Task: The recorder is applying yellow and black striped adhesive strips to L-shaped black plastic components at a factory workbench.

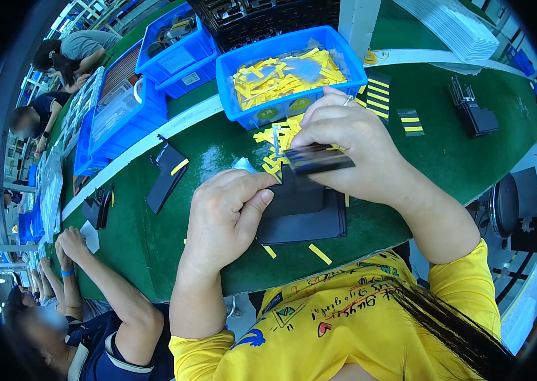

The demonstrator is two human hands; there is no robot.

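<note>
My L hand [221,213] has thumb + index close together at the L edge of a blk flat part [297,195]; can't tell if they're pinching it. R hand [351,136] grips a dark glossy piece [319,160] w/ yellow strips [275,149] nearby.

A black panel [297,198] is pinched at its edge by the left hand [222,213], while a dark glossy piece [319,160] is held by the right hand [352,141].

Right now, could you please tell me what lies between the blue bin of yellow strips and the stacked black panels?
In the head view, a loose heap of yellow strips lies there, the right hand partly over that stretch.
</note>
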